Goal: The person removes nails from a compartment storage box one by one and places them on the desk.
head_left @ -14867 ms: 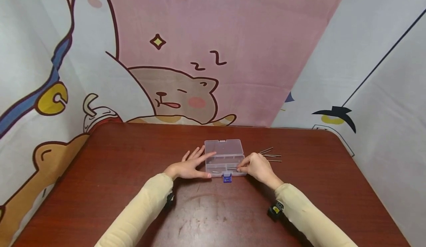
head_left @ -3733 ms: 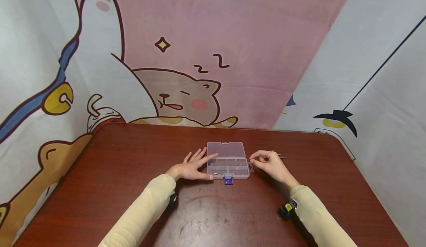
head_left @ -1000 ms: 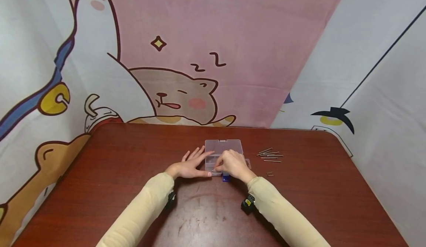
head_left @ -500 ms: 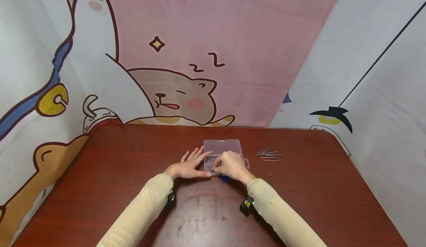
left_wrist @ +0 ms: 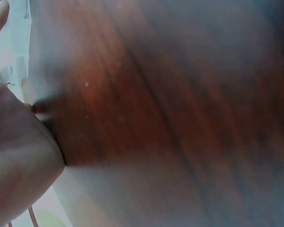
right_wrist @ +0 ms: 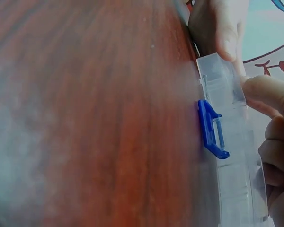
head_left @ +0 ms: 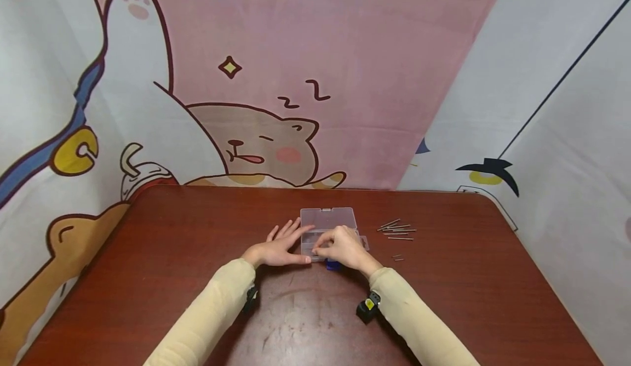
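Note:
A clear plastic compartment box lies on the table, its lid laid back and a blue latch at its front. My left hand is spread flat at its left end, thumb at the front left corner and index finger over the rim. My right hand reaches into the front left compartment, thumb and index finger bent together. A short nail shows through the front wall of that compartment, beside those fingertips. I cannot tell whether they grip it. Two short nails lie right of the box.
Several long nails lie loosely piled on the brown table, right of the box. A clear hanging tab juts from the box's right end. A cloth with cartoon cats hangs behind the table.
The nail once in the front right compartment is gone from it. My right hand has moved from beside the box into the front left compartment, lately shifting little. The left hand stays.

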`<state>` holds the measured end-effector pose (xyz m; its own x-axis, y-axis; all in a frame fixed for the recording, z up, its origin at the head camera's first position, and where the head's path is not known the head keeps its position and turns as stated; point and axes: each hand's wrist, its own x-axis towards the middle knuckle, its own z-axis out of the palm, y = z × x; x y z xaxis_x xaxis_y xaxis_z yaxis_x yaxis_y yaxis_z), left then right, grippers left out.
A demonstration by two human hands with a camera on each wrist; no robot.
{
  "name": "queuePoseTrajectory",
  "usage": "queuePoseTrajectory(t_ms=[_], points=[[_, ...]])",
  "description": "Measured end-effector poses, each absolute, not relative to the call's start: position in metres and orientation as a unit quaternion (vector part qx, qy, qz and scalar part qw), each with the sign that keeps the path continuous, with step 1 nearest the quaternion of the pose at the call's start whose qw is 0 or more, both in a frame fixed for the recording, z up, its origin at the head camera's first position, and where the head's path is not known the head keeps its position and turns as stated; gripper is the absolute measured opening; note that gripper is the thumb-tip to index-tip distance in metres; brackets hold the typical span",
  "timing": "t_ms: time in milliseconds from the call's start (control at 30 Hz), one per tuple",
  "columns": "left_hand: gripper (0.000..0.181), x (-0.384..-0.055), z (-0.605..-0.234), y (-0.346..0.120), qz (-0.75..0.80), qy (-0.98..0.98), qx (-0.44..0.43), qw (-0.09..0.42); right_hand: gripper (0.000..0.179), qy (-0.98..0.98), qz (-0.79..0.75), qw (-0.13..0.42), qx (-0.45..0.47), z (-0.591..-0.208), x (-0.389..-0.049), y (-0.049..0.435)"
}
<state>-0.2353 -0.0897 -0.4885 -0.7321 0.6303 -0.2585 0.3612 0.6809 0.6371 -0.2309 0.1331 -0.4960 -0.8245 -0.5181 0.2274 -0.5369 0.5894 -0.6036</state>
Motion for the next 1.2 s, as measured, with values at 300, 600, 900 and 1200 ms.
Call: queuePoseTrajectory(t_ms=[300, 600, 900, 1200], points=[[0.080, -0.235, -0.490, -0.090, 0.280, 0.889, 0.282, 0.228, 0.004, -0.858, 0.434, -0.013, 0.276, -0.494, -0.230, 0.143], [0.081, -0.233, -0.487, -0.090, 0.281, 0.889, 0.280, 0.229, 0.004, -0.847, 0.465, -0.038, 0.255, -0.486, -0.226, 0.160], [0.081, -0.233, -0.488, -0.090, 0.280, 0.892, 0.278, 0.222, 0.007, -0.846, 0.471, -0.061, 0.242, -0.486, -0.224, 0.186], [0.082, -0.232, -0.486, -0.090, 0.285, 0.887, 0.285, 0.224, 0.007, -0.859, 0.417, -0.047, 0.294, -0.489, -0.224, 0.212]])
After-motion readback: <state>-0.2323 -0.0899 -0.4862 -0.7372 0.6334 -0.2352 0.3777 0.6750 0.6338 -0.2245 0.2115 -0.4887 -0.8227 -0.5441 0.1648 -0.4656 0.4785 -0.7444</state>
